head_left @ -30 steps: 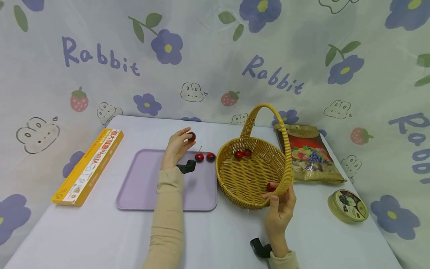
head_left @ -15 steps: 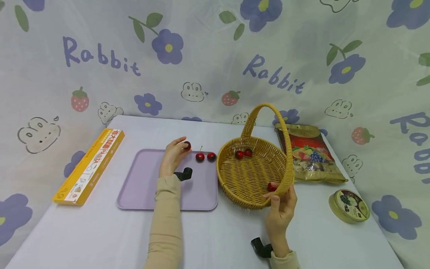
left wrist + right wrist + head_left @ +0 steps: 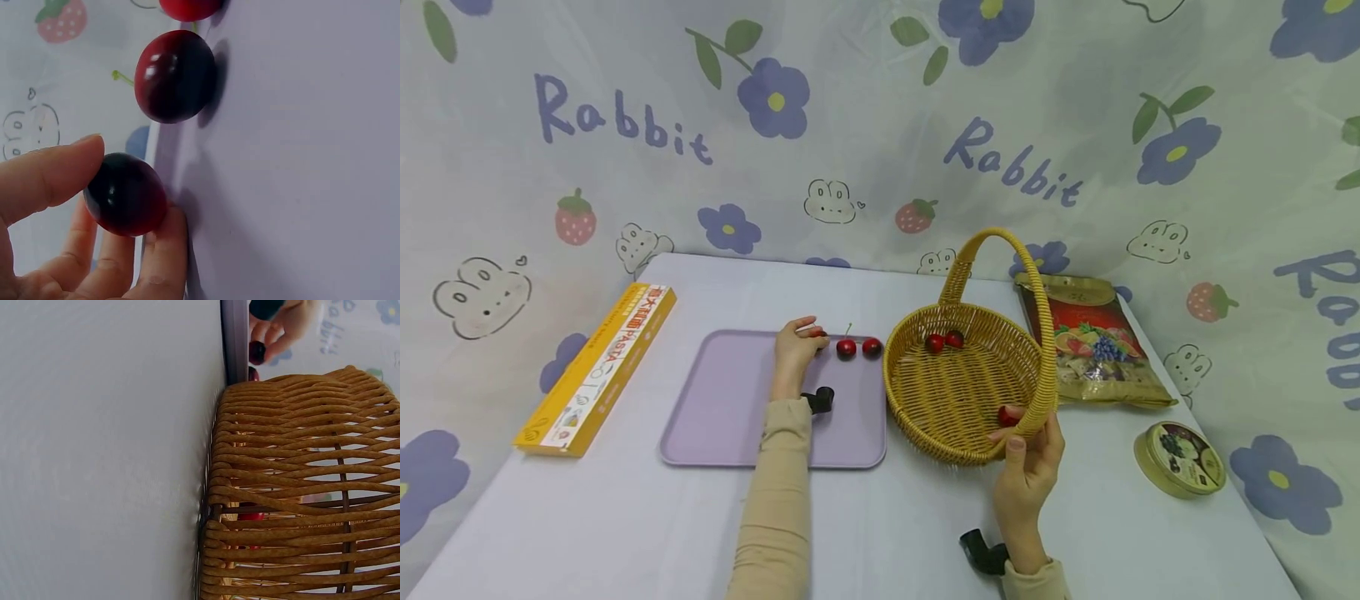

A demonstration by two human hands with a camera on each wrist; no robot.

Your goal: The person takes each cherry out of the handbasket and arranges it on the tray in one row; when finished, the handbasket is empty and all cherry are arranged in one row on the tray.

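My left hand (image 3: 793, 358) pinches a dark red cherry (image 3: 128, 195) between thumb and fingers, close over the far edge of the lilac tray (image 3: 718, 408). Just right of it on the tray sit two more cherries: one with an upright green stem (image 3: 846, 348), the other a darker red cherry (image 3: 872, 347). My right hand (image 3: 1028, 467) holds the near side of the round wicker basket (image 3: 966, 396) where the handle meets the rim. Inside the basket, a pair of cherries (image 3: 934, 343) lies toward the back, and another cherry (image 3: 1007, 416) is by my right fingers.
A yellow pasta box (image 3: 597, 371) lies left of the tray. Behind the basket on the right is a gold and red packet (image 3: 1097, 342). A round gold tin (image 3: 1180, 460) stands at the table's right side. The basket's tall arched handle (image 3: 1037, 308) rises beside my right hand.
My left hand has come down with the cherry, from above the tray's back edge to close over it, near the two cherries there. The right hand and basket stay put.
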